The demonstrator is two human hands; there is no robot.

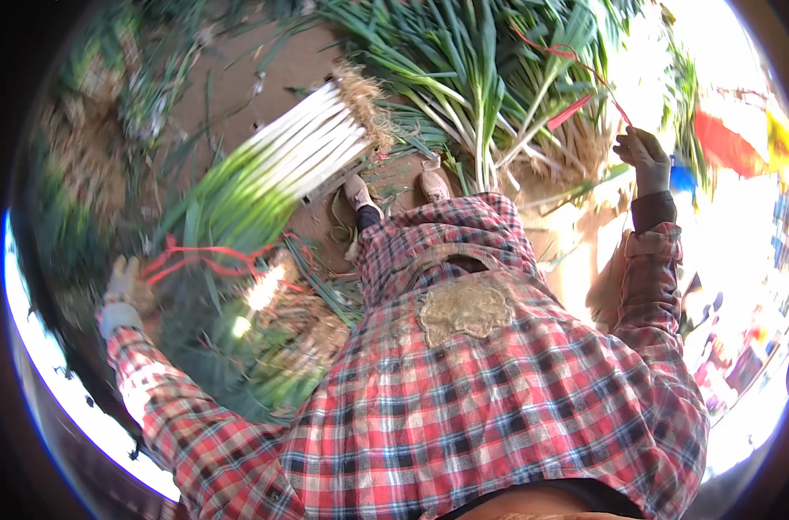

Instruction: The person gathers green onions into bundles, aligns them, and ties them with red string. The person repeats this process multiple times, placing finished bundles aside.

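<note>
My left hand (129,286), in a pale glove and blurred, is at the far left beside loops of red plastic twine (219,253); whether its fingers grip the twine I cannot tell. My right hand (643,153), raised at the right, pinches the end of a red plastic strip (599,79) that runs up and left over the green onions. Between the hands, left of my feet, a bundle of long green onions (310,143) lies aslant, its roots towards the upper right and its green leaves towards my left hand.
Large green onions with leaves (479,84) are heaped ahead of my feet. More onions (82,130) lie at the far left, and others (290,364) beside my left arm. Loose leaves litter the brown ground (258,58). Bright sunlight washes out the right side.
</note>
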